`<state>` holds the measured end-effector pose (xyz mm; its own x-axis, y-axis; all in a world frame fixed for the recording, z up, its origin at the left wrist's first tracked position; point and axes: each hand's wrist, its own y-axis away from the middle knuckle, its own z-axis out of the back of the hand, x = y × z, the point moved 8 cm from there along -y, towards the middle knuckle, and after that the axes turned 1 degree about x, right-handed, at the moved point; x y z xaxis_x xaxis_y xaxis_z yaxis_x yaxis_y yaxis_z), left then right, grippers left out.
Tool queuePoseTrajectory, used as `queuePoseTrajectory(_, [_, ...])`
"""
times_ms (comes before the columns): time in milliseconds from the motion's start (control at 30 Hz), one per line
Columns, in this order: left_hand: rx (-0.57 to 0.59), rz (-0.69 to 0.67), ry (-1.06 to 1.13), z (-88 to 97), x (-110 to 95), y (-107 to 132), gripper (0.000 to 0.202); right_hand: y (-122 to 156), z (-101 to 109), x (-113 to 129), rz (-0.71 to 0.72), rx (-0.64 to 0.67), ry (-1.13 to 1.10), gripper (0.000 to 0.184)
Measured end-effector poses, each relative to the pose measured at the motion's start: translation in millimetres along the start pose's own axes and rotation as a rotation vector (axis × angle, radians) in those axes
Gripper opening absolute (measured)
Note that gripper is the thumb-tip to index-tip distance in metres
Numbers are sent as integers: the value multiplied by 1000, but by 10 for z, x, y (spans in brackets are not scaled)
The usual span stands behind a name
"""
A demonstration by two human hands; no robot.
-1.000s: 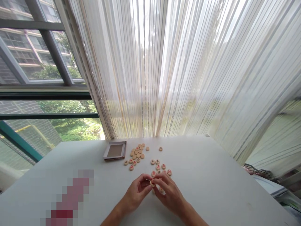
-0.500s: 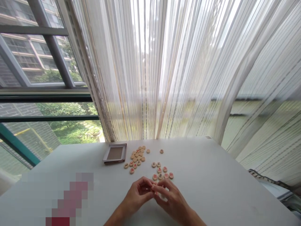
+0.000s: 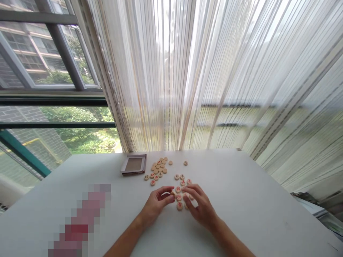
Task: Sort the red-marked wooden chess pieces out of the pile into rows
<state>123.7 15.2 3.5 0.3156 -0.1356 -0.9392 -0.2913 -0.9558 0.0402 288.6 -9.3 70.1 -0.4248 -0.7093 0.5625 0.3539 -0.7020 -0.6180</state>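
Observation:
My left hand (image 3: 157,202) pinches a wooden Chinese chess piece (image 3: 173,195) on edge between thumb and fingertips. Close to its right lie red-marked pieces in a column: an upper one (image 3: 178,189), a middle one (image 3: 179,197) and a lower one (image 3: 179,206). My right hand (image 3: 200,204) hovers low over neighbouring pieces with thumb and fingers apart; it partly covers them, and I cannot tell whether a fingertip touches one. Just beyond are two black-marked pieces (image 3: 179,177) and two red-marked ones (image 3: 186,182).
A heap of mostly face-down pieces (image 3: 160,166) sits farther back on the white table (image 3: 227,200), several face-up ones at its near side. Left of it lies an open shallow box (image 3: 134,165). Curtains (image 3: 166,89) hang behind the table. A blurred pinkish patch (image 3: 80,221) covers the left.
My hands were together over one piece; now they are apart, the left holding a piece and the right shifted rightward with fingers spread. The view has tilted slightly down.

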Motion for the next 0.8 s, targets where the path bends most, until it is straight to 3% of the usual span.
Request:
queuePoseTrajectory(100, [-60,11,41,92,11,-29,38,-51,172,-260,-91,-65,74,40])
queuePoseTrajectory(300, [-117,-3,124,145,-31,-45,31,-71,132,-664,-203,72,181,51])
queuePoseTrajectory(500, [-111,-5,139,139,-25,-51,30,-62,20,-658,-186,153,266,49])
queuePoseTrajectory(800, [-75,-9,133,109,-46,-52,31,-69,-21,-622,-166,175,347,46])
